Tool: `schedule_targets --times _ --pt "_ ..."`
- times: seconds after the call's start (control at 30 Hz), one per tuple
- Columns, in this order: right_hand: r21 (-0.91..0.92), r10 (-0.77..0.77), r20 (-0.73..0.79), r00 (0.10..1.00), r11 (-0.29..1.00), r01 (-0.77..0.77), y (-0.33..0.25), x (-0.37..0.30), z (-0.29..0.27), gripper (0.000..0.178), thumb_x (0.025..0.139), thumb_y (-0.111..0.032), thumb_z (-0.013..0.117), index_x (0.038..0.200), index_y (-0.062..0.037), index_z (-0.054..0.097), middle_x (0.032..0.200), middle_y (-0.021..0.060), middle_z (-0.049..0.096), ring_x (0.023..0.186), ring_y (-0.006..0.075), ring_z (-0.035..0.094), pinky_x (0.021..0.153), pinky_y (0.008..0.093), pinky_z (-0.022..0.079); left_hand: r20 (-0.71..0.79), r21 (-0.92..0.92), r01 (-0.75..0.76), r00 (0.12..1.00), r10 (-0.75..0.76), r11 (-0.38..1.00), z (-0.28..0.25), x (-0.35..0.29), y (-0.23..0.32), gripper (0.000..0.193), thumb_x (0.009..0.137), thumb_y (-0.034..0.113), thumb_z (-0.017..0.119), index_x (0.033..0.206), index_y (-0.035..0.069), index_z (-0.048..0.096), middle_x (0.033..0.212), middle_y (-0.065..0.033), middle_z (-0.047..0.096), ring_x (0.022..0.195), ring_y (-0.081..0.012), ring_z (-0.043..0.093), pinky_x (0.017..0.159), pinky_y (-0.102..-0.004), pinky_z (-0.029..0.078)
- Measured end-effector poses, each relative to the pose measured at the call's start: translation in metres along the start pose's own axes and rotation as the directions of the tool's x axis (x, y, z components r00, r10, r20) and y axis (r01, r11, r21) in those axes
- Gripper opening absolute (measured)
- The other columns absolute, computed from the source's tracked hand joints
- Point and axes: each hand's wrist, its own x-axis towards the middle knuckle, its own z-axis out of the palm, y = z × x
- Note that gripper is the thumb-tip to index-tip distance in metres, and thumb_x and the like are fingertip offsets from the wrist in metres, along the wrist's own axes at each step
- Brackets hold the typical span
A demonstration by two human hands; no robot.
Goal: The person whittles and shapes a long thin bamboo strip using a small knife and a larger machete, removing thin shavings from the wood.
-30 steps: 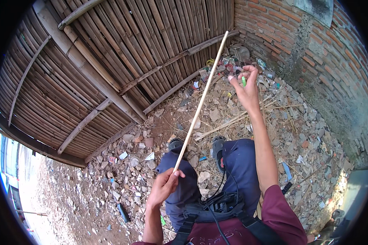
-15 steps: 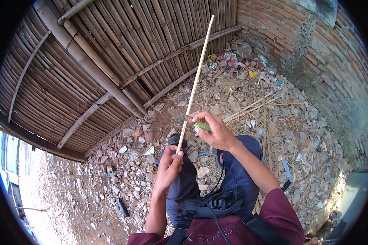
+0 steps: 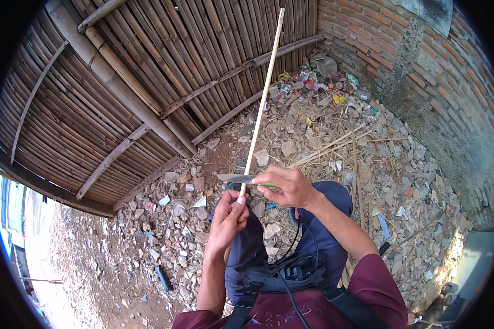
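A long pale stick [image 3: 262,104], perhaps split bamboo, slants up and away from me. My left hand [image 3: 228,218] is closed round its near part, above my left knee, with the thumb along it. My right hand [image 3: 289,188] grips a knife by its green handle, which my fingers mostly cover. The knife's blade [image 3: 236,179] points left and lies across the stick, just beyond my left thumb. Whether the edge bites into the stick cannot be made out.
A bamboo-slat wall [image 3: 214,60] rises ahead and to the left, meeting a brick wall [image 3: 422,71] at the right. Stones and litter [image 3: 313,82] cover the ground. Thin split strips [image 3: 335,147] lie beyond my right knee. A dark cable [image 3: 313,233] hangs over my lap.
The right hand and knife have come down the stick toward my left hand. The blade now shows broader. The stick's far tip has shifted slightly up and left.
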Motion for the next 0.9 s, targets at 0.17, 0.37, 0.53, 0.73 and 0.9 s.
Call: schedule_targets --times 0.17,0.37,0.53,0.73,0.9 --pt "-0.013 -0.069 -0.018 0.997 0.998 0.069 -0.0028 -0.0017 0.0044 0.030 0.086 -0.004 0.081 0.114 -0.0119 0.076 0.092 0.0051 0.072 0.070 0.0233 0.073 0.060 0.0361 0.060 -0.014 0.009 -0.017 1.000 0.017 1.000 0.0011 0.0008 0.0009 0.018 0.117 0.023 0.052 0.123 0.007 0.050 0.071 0.0059 0.045 0.056 -0.0023 0.034 0.050 -0.0210 0.026" --pt "-0.022 -0.095 -0.006 0.995 0.995 0.095 -0.0027 -0.0024 0.0042 0.030 0.086 -0.004 0.079 0.114 -0.0127 0.076 0.089 0.0035 0.069 0.066 0.0212 0.071 0.057 0.0351 0.059 -0.076 0.079 -0.055 0.995 0.061 0.995 0.0085 0.0018 0.0048 0.019 0.117 0.023 0.053 0.123 0.006 0.049 0.070 0.0075 0.040 0.056 -0.0016 0.031 0.048 -0.0210 0.023" --pt "0.002 -0.094 -0.028 0.995 0.996 0.094 -0.0054 -0.0003 0.0057 0.030 0.086 -0.004 0.076 0.114 -0.0131 0.076 0.088 0.0034 0.068 0.063 0.0206 0.069 0.055 0.0351 0.058 -0.079 0.085 -0.070 0.994 0.076 0.994 0.0064 0.0027 0.0032 0.018 0.116 0.022 0.054 0.121 0.006 0.048 0.071 0.0073 0.041 0.056 -0.0013 0.032 0.048 -0.0212 0.024" --pt "-0.002 -0.103 -0.001 0.995 0.995 0.103 -0.0042 -0.0017 0.0066 0.028 0.086 -0.005 0.077 0.113 -0.0117 0.076 0.088 0.0040 0.068 0.063 0.0206 0.069 0.055 0.0351 0.057 -0.106 0.118 -0.073 0.991 0.086 0.990 0.0045 0.0024 0.0018 0.020 0.115 0.021 0.056 0.121 0.004 0.049 0.072 0.0051 0.050 0.059 -0.0020 0.039 0.050 -0.0223 0.030" --pt "-0.025 -0.052 0.014 0.999 0.998 0.053 -0.0028 -0.0037 0.0041 0.033 0.081 0.000 0.077 0.112 -0.0113 0.079 0.089 0.0047 0.068 0.067 0.0195 0.069 0.058 0.0333 0.059 -0.105 0.143 -0.079 0.990 0.094 0.987 0.0068 -0.0019 0.0060 0.017 0.115 0.021 0.057 0.118 0.007 0.048 0.069 0.0063 0.049 0.058 -0.0021 0.039 0.050 -0.0221 0.030"
